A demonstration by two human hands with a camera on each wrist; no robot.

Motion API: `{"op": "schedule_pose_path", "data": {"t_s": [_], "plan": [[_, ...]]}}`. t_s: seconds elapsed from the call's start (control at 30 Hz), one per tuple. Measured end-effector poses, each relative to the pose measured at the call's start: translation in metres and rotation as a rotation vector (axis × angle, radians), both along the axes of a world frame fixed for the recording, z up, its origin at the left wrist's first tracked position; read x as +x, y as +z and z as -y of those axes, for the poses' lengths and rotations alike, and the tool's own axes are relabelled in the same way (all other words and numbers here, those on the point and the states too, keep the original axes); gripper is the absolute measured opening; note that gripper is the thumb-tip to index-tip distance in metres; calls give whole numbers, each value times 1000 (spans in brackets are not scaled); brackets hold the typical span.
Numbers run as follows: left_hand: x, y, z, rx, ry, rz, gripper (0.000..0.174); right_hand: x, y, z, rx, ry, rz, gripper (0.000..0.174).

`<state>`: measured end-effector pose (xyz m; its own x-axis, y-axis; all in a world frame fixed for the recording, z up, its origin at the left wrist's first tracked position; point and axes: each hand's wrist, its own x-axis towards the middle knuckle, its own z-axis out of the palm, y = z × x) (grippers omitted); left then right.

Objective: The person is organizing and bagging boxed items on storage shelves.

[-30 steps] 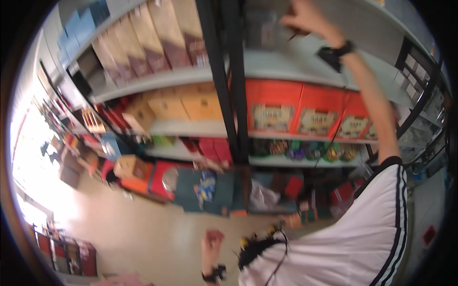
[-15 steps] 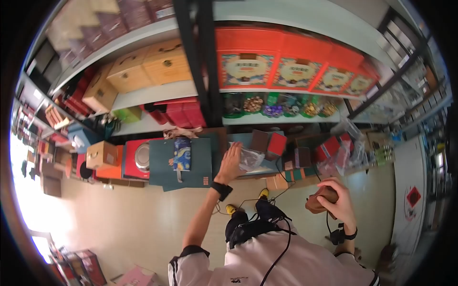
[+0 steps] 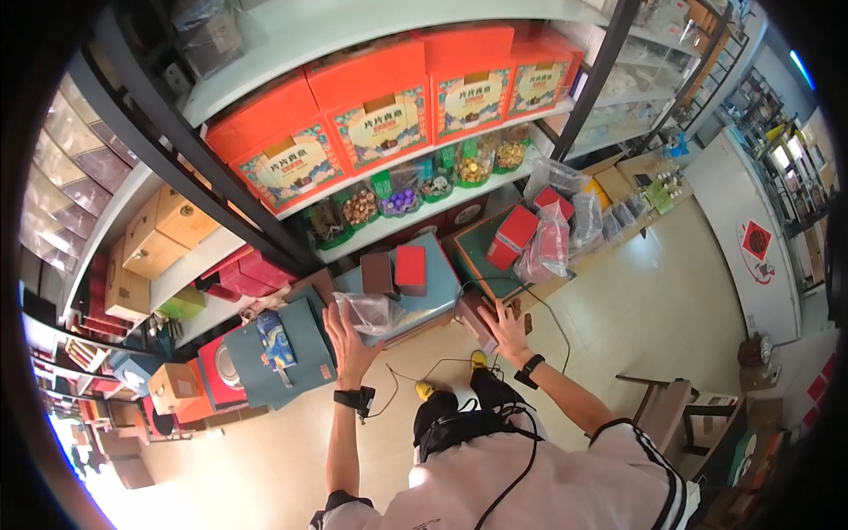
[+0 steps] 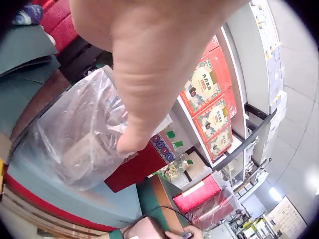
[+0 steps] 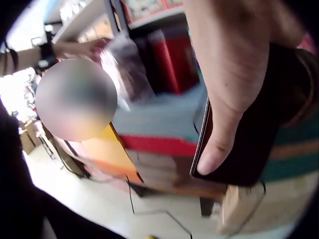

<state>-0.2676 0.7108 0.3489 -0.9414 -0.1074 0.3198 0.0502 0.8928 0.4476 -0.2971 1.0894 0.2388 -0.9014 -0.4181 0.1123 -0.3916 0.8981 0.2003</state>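
Note:
In the head view, my right hand (image 3: 508,331) grips a dark brown box (image 3: 477,320) in front of the low bench. The right wrist view shows the thumb laid flat along the face of this dark box (image 5: 249,149). My left hand (image 3: 351,349) has its fingers extended beside a clear plastic bag (image 3: 371,311) with something pale inside. From the left wrist, the thumb overlaps the edge of the plastic bag (image 4: 84,134). Behind the bag, a brown box (image 3: 378,274) and a red-topped box (image 3: 411,269) stand on a blue-grey surface (image 3: 433,305).
Orange-red gift boxes (image 3: 380,124) line the shelf above, with jars of wrapped sweets (image 3: 402,201) below. Further right lie a red box (image 3: 514,234) and plastic-wrapped items (image 3: 548,243). Dark green boards (image 3: 296,353) lie left. A black cable (image 3: 561,331) loops near the right hand.
My right hand has come down from the upper shelf, with a brown object, and moved inward to the bench front. The left hand has risen to the plastic bag. The head view has turned right.

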Motion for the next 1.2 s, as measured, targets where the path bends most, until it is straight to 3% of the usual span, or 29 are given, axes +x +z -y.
{"op": "schedule_pose_path", "data": {"t_s": [0.03, 0.13, 0.17, 0.2, 0.27, 0.33, 0.4, 0.47, 0.53, 0.67, 0.73, 0.77, 0.93, 1.07, 1.13, 1.2], "plan": [[8, 3, -2, 15, 32, 2, 110, -2, -54, -15, 62, 29, -76, 75], [28, -5, 6, 52, 116, -11, 99, -5, -33, -42, -19, 186, 3, 69], [32, 1, 0, 18, 184, -72, 83, -4, -43, -45, -45, 184, 47, 74], [43, -21, -2, 9, 191, -53, 83, -6, -44, -43, -54, 191, 65, 74], [81, -81, 1, 196, 325, 10, 70, -1, -39, -34, -441, 162, 148, 85], [90, -106, -31, 462, 173, 307, 62, -10, -38, -25, -495, 125, 136, 91], [92, -149, -64, 551, -51, 420, 66, -13, -37, -25, -551, 111, 207, 91], [64, -152, -107, 1502, 180, 681, 75, -14, -35, -29, -572, 173, 190, 90], [26, -213, -135, 1851, 252, 970, 68, -15, -35, -31, -538, 166, 234, 89], [-40, -233, -203, 1774, 230, 875, 59, -20, -32, -31, -536, 170, 267, 85], [-51, -229, -219, 1536, -11, 763, 48, -21, -33, -33, -539, 172, 315, 84], [-66, -192, -228, 1699, 246, 916, 41, -22, -31, -31, -533, 166, 321, 83], [-56, -199, -229, 1653, 290, 900, 43, -22, 7, -32, -574, 155, 376, 80], [-24, -117, -204, 1521, 192, 1029, 55, 0, 58, -42, -811, 193, 570, 63], [-3, -106, -181, 1643, 113, 1243, 55, 20, 85, -48, -968, 89, 655, 48], [7, -69, -163, 1718, 123, 1343, 55, 37, 102, -61, -966, 15, 675, 41]]}}
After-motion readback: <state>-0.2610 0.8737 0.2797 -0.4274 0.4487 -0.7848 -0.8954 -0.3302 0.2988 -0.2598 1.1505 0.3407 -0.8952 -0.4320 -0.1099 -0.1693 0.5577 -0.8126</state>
